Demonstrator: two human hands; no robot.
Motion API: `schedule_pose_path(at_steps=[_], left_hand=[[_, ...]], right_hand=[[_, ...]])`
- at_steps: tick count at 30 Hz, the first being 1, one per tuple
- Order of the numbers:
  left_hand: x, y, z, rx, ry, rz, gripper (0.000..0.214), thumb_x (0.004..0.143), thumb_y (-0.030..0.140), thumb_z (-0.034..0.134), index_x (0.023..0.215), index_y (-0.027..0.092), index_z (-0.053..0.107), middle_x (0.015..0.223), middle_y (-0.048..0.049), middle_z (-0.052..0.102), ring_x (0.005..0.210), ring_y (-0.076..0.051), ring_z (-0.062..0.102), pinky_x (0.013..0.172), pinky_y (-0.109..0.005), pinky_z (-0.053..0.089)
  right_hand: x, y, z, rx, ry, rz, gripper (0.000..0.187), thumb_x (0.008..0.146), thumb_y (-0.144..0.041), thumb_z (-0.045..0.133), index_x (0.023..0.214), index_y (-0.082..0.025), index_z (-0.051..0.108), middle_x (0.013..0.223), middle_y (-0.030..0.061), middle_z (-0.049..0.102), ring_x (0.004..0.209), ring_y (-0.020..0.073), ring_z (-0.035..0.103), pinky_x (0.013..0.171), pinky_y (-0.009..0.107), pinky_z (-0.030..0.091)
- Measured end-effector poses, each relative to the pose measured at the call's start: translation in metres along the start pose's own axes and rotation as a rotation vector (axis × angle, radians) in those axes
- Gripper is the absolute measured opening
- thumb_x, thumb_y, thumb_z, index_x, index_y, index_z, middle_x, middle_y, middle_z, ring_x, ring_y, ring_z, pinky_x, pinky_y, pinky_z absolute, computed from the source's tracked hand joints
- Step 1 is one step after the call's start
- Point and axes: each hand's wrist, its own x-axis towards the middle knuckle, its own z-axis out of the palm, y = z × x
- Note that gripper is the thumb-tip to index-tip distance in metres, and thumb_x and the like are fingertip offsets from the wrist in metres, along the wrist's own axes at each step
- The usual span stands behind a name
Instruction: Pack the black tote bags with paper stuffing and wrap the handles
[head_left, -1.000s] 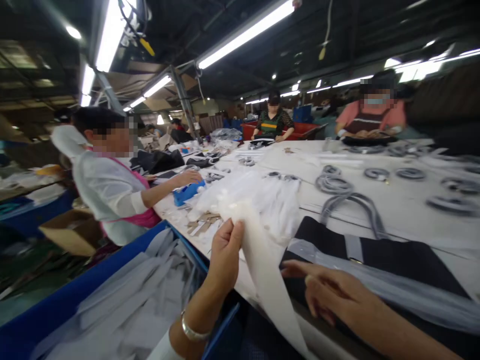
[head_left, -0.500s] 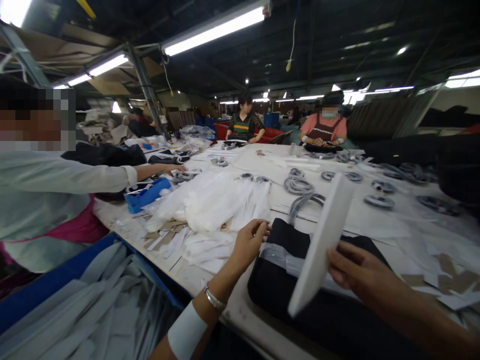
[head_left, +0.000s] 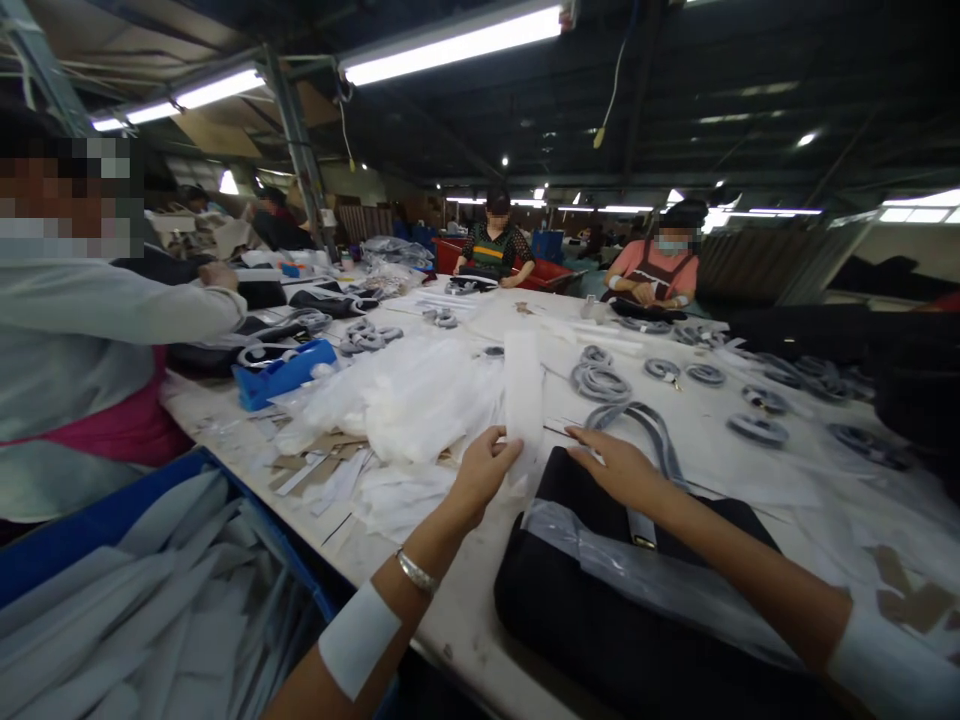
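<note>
My left hand [head_left: 486, 472] pinches the lower end of a flat white foam strip [head_left: 523, 385], which stands upright over the table. To its right, my right hand [head_left: 616, 468] is open with its fingers stretched toward the strip, apart from it and holding nothing. Below that hand lies a black bag [head_left: 585, 610] with a clear plastic wrap [head_left: 667, 580] across it. A grey strap handle [head_left: 652, 430] rises from the bag, and a small metal buckle [head_left: 643, 542] shows on it. My right forearm hides part of the bag.
A blue bin [head_left: 45, 575] full of white strips stands at the lower left. White plastic sheets [head_left: 420, 390] are heaped on the table [head_left: 450, 600]. Coiled grey straps [head_left: 600, 380] lie beyond the bag. A co-worker [head_left: 97, 330] stands at left; two people sit across.
The foam strip has passed from my right hand to my left and moved left, now upright. My right hand has let go and its fingers have opened. The left co-worker's arm has drawn back.
</note>
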Motion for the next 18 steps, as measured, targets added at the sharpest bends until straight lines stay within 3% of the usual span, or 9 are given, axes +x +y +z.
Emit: schedule_pose_path(at_steps=[4,8,10,14,18], left_hand=[[0.009,-0.020,-0.006,0.013,0.029,-0.027,0.024,0.079,0.033,0.066,0.095,0.015,0.064,0.082,-0.0032,0.069,0.075,-0.014,0.063,0.068,-0.023,0.048],[0.011,-0.029,-0.006,-0.009,0.053,-0.042,0.020,0.076,0.030,0.067,0.089,0.015,0.066,0.084,-0.0030,0.067,0.075,-0.013,0.061,0.063,-0.021,0.047],[0.012,-0.029,-0.005,-0.038,0.051,-0.050,0.020,0.076,0.029,0.068,0.090,0.015,0.065,0.085,-0.0031,0.067,0.075,-0.013,0.061,0.064,-0.021,0.049],[0.013,-0.024,-0.004,-0.077,0.030,-0.055,0.019,0.075,0.029,0.073,0.081,0.015,0.061,0.074,-0.0005,0.064,0.068,-0.011,0.059,0.059,-0.020,0.049],[0.019,-0.022,0.004,-0.086,-0.010,-0.029,0.027,0.073,0.035,0.076,0.074,0.016,0.056,0.067,0.0017,0.058,0.062,-0.010,0.057,0.054,-0.020,0.050]], right_hand=[[0.014,0.022,0.024,-0.150,-0.080,0.070,0.047,0.091,-0.047,0.049,0.122,-0.016,0.066,0.114,0.0141,0.072,0.107,0.0325,0.065,0.093,0.043,0.048],[0.014,0.020,0.022,-0.191,-0.036,0.091,0.047,0.093,-0.054,0.042,0.094,-0.019,0.074,0.098,0.0117,0.075,0.094,0.0311,0.067,0.082,0.040,0.048],[0.010,0.018,0.017,-0.143,0.071,0.155,0.052,0.093,-0.058,0.038,0.086,-0.020,0.073,0.091,0.0095,0.075,0.088,0.0298,0.066,0.077,0.038,0.047],[0.000,0.019,0.015,0.129,0.390,0.252,0.047,0.089,-0.059,0.049,0.091,-0.018,0.073,0.093,0.0066,0.074,0.093,0.0284,0.064,0.078,0.034,0.045],[-0.008,0.021,0.017,0.222,0.554,0.255,0.042,0.087,-0.057,0.055,0.076,-0.018,0.067,0.075,0.0044,0.066,0.079,0.0253,0.060,0.067,0.032,0.042]])
